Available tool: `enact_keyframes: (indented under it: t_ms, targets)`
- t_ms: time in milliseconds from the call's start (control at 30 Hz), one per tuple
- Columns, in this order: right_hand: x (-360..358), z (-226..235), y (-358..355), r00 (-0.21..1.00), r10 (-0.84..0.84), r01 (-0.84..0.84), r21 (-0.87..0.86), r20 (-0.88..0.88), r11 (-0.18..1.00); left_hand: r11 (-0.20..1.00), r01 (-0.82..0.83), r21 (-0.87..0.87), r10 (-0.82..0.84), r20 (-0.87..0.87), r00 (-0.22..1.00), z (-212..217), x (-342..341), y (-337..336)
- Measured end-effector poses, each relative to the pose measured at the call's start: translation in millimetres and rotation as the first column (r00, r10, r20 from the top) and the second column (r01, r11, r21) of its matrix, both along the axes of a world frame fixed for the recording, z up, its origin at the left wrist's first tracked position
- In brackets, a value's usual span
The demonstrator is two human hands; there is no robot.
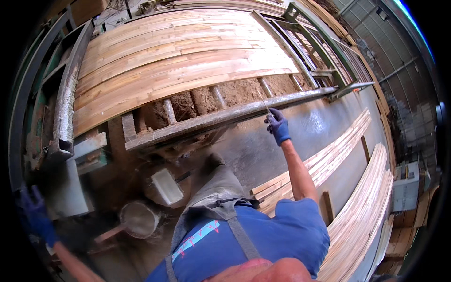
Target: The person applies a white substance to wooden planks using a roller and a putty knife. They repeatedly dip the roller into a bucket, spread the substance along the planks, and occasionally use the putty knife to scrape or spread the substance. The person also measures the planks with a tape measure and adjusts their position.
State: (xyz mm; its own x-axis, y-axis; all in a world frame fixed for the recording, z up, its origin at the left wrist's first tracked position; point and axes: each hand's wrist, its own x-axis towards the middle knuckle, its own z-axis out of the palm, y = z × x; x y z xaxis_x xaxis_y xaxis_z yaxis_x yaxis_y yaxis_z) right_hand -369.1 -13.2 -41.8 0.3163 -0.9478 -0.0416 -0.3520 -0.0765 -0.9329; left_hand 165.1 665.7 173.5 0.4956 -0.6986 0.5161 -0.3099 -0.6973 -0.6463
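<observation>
My right hand (278, 126), in a purple-blue glove, is closed on a thin stick (263, 101) that points up toward the metal frame. The hand is just in front of the frame's near rail (225, 115). Behind that rail lies a wide panel of pale boards (188, 61) set edge to edge, resting on the frame. Far to the left, my left hand (36, 214), gloved alike, has its fingers spread and holds nothing. It is dim there, beside a pale grey metal plate (70, 188).
Stacks of long wooden strips (361, 207) lie on the floor at the right. A round pot (140, 219) with a handle sticking out and a white rectangular block (167, 186) are low at the left. A dark steel beam (70, 94) borders the panel's left end.
</observation>
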Motion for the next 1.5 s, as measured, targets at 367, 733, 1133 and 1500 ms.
enact_keyframes:
  t_ms: [367,733,1133,1500]
  targets:
    - [9.5,44.1,-263.2,0.629,0.28,-0.61,-0.238,-0.725,0.755,0.795,-0.301,-0.526,-0.402,-0.829,0.389,-179.9,-257.2,-432.4]
    - [31.4,101.4,-474.8,0.351,0.173,-0.849,-0.235,-0.92,0.474,0.763,-0.227,-0.605,-0.548,-0.792,0.269,-168.7,-349.6,-557.6]
    - [103.4,103.2,-486.3,0.002,0.128,-0.954,0.037,-0.992,0.297,0.652,-0.504,-0.567,-0.556,-0.809,0.19,-213.3,-411.9,-525.8]
    - [172.7,110.4,-405.5,-0.156,0.039,-0.957,0.16,-0.987,0.241,0.655,-0.628,-0.42,-0.46,-0.881,0.11,-229.9,-438.8,-466.1]
